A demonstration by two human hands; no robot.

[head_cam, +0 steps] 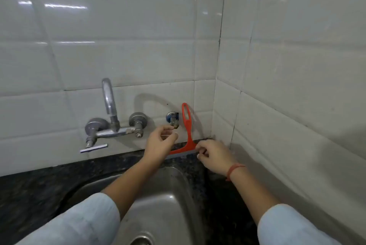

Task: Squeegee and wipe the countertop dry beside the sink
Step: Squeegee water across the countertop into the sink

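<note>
Fingers [202, 145] of right hand [214, 157] pinch red squeegee [188, 137] blade end; left hand [160, 143] curled, grip unclear. Advice: shift to handle, blade flat on desk [39, 185].

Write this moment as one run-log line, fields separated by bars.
squeegee: leans on wall, blade on counter | right hand: pinches blade end | left hand: grip unclear

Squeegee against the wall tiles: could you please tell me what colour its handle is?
Orange-red, on the squeegee; the head view shows it best.
</note>
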